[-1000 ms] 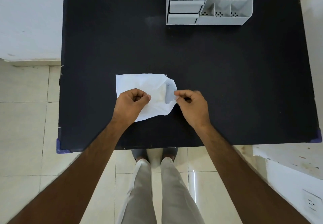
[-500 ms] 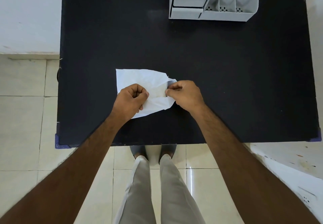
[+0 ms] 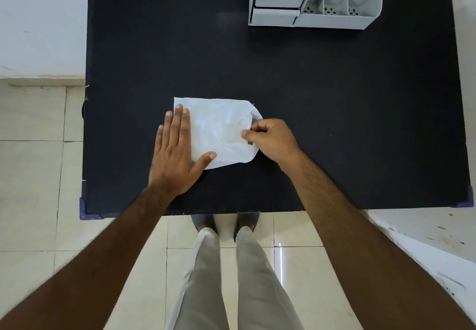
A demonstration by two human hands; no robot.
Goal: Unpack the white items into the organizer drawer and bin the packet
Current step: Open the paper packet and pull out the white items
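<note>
We see both forearms bare from the bottom corners of the view up to the wrists, with no sleeve, watch, band or ring showing on the left hand (image 3: pixel 175 154) or the right hand (image 3: pixel 270 140). Below the table edge we wear light grey, nearly off-white trousers (image 3: pixel 206 278), each leg falling in a smooth straight line with a soft crease. At the cuffs we make out what seem to be dark grey slip-on shoes (image 3: pixel 204 221), though most of them is hidden.
</note>
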